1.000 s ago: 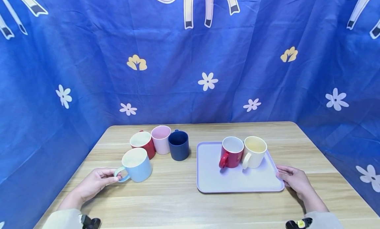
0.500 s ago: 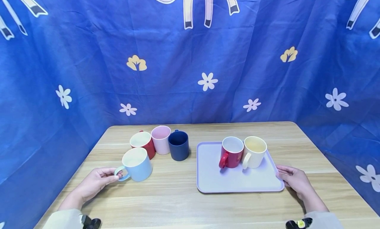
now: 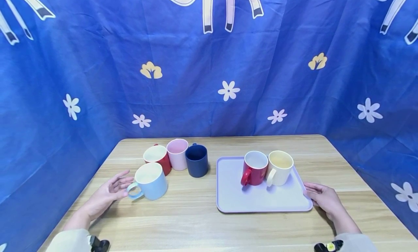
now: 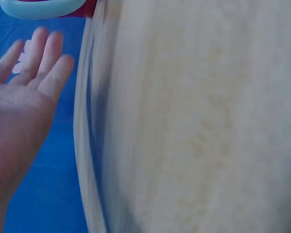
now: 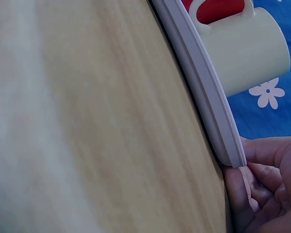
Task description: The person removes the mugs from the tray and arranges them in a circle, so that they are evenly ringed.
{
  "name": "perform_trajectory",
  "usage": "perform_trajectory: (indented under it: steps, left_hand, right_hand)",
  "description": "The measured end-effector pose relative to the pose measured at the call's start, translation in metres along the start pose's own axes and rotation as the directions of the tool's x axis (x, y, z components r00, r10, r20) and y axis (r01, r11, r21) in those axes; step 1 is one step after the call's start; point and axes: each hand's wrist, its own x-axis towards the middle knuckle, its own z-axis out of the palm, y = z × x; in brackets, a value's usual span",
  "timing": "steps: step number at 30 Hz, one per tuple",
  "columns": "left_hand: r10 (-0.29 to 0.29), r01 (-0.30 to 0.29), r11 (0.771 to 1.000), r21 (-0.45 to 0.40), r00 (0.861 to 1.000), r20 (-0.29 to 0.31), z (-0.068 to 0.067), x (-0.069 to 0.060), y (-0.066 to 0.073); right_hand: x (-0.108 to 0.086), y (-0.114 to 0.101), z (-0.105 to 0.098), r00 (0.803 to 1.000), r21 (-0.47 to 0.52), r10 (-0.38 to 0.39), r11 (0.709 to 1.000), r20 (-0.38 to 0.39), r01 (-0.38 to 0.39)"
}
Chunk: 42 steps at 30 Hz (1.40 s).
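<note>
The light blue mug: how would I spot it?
On the wooden table, left of the lilac tray, stand four mugs. The light blue mug is frontmost, handle toward the left hand. Unlike the red mug, pink mug and navy mug behind, it's pale blue.

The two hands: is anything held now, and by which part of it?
The right hand pinches the tray by its right edge, near the front corner. The left hand holds nothing; it is beside the light blue mug.

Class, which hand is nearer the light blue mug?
Left. The left hand is just left of the light blue mug; the right hand is far to its right, gripping the tray.
</note>
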Motion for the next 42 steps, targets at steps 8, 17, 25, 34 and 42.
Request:
perform_trajectory:
  steps: [8,17,25,34,42]
  left_hand:
    - [-0.078,0.139,0.962,0.236,0.964,-0.253,0.004,0.005,0.025]
    - [-0.143,0.313,0.906,0.287,0.861,-0.487,0.021,0.022,0.051]
    - [-0.130,0.349,0.923,0.161,0.678,-0.724,0.052,0.043,0.073]
    - [0.038,0.221,0.950,0.219,0.615,-0.788,0.094,0.065,0.082]
    - [0.145,0.116,0.954,0.276,0.625,-0.767,0.129,0.079,0.077]
  right_hand:
    - [-0.001,-0.001,0.000,1.000,0.005,0.007,1.000,0.002,-0.007]
    - [-0.001,-0.001,0.000,1.000,0.006,0.007,1.000,0.004,-0.007]
    - [-0.002,-0.002,0.001,1.000,0.015,0.002,1.000,0.009,-0.002]
    - [-0.001,-0.001,0.000,1.000,0.014,0.004,1.000,0.010,-0.004]
    - [-0.001,-0.001,0.000,1.000,0.019,0.003,1.000,0.014,-0.004]
